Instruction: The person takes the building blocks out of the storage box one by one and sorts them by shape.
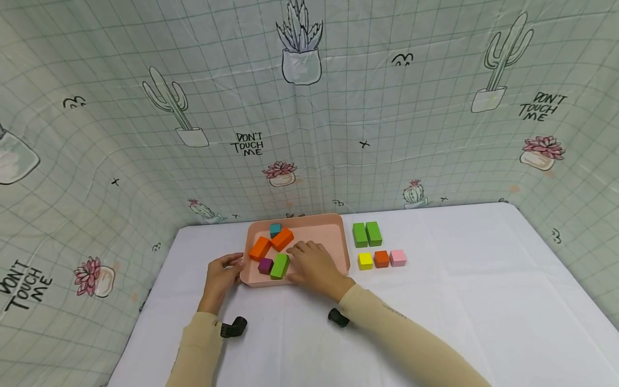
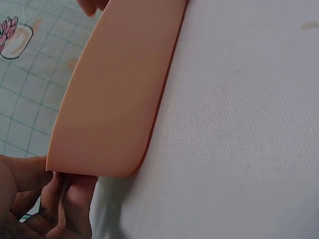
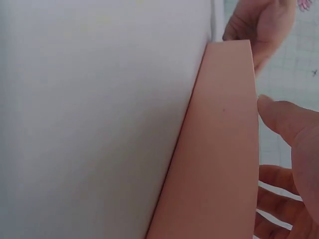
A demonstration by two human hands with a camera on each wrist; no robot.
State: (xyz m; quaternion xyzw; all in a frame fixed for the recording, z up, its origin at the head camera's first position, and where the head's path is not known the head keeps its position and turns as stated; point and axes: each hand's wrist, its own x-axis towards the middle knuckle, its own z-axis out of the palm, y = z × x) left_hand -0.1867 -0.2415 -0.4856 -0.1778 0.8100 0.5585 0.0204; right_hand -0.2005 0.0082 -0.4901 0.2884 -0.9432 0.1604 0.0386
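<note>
A pink tray [image 1: 321, 228] stands on the white table with several blocks in it. My left hand [image 1: 222, 275] is at the tray's left end; in the left wrist view its loosely bent fingers touch the outer wall. My right hand [image 1: 316, 269] reaches over the tray's front wall, fingers spread. It is just right of a light green block [image 1: 279, 266] beside a purple cube [image 1: 265, 265]; contact cannot be made out. Two orange blocks [image 1: 260, 248] and a teal cube [image 1: 275, 230] lie further back. In the right wrist view, thumb and fingers stand apart behind the tray wall.
Right of the tray lie two green blocks [image 1: 360, 235] side by side. Before them sit a yellow cube [image 1: 365, 261], an orange-red cube [image 1: 381, 259] and a pink cube [image 1: 398, 258] in a row. A patterned cloth [image 1: 338, 161] hangs behind the table.
</note>
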